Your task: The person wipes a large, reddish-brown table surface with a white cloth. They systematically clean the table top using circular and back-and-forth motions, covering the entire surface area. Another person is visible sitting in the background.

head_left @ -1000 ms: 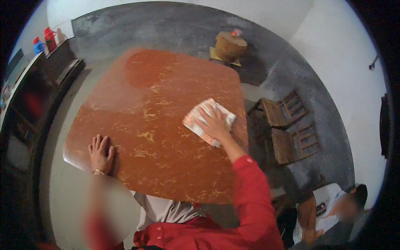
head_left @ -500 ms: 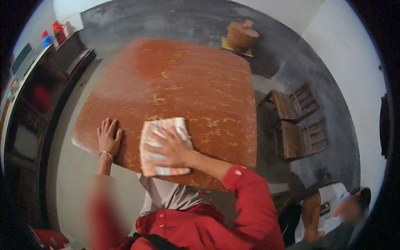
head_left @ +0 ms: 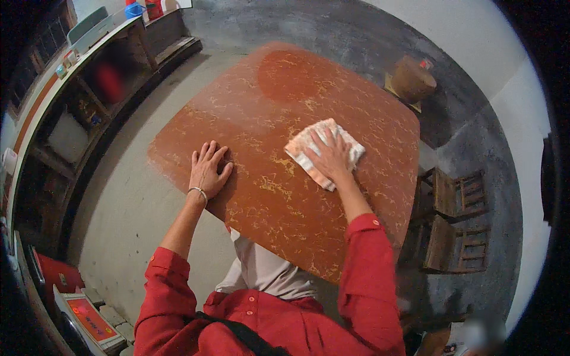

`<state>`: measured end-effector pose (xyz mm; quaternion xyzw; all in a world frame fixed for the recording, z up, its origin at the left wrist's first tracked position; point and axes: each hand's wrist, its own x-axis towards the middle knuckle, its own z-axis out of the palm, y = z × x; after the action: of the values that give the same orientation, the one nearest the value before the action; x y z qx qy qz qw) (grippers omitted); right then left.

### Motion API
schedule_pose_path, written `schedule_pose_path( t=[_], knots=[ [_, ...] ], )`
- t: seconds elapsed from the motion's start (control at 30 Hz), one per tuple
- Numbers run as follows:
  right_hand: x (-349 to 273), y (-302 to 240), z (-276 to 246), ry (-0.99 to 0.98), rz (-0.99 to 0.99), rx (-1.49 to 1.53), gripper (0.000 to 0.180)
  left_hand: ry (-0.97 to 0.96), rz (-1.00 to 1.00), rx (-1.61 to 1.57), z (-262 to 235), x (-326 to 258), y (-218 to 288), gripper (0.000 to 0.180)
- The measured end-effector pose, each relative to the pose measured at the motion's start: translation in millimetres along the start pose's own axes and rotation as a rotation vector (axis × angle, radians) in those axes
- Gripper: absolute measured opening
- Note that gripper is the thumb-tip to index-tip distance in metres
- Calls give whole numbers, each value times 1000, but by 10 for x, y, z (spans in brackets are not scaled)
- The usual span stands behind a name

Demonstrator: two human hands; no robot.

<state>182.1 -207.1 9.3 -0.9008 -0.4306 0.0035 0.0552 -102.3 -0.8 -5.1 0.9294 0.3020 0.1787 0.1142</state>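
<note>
A reddish-brown table (head_left: 237, 124) with a yellowish marbled pattern spreads out in front of me. My right hand (head_left: 332, 159) lies on a folded white and pale orange cloth (head_left: 356, 153), fingers spread and pressing it flat against the right middle part of the tabletop. Palm down, my left hand (head_left: 210, 171) rests on the bare surface by the near left edge, its fingers stretched out and holding nothing. A thin bracelet (head_left: 199, 192) circles that wrist.
Along the left runs a low shelf unit (head_left: 77, 136) with a blue container (head_left: 134, 10) on top. Two wooden chairs (head_left: 442, 243) stand at the right; a round wooden block (head_left: 412, 80) is beyond the far right corner. Another person is partly visible at lower right.
My right hand has slid the cloth away from the table's near edge, toward its right middle. My left hand stays near the left edge. The whole view has shifted and turned.
</note>
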Motion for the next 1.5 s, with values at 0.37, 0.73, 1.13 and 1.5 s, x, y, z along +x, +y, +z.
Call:
schedule_pose_path(
  t=[0.37,0.73,1.13,1.5],
  knots=[
    [-1256,-930,93,232,-674,181,61,-16,24,20,12,49,24,48],
    [-2562,-222,-281,-32,-641,106,53,-40,-6,76,7,6,99,51],
    [-1122,-1510,124,144,-900,201,47,-35,18,40,38,40,-43,49],
    [-2032,310,40,261,-499,-25,43,-40,-22,83,-9,-6,57,49]
  ],
)
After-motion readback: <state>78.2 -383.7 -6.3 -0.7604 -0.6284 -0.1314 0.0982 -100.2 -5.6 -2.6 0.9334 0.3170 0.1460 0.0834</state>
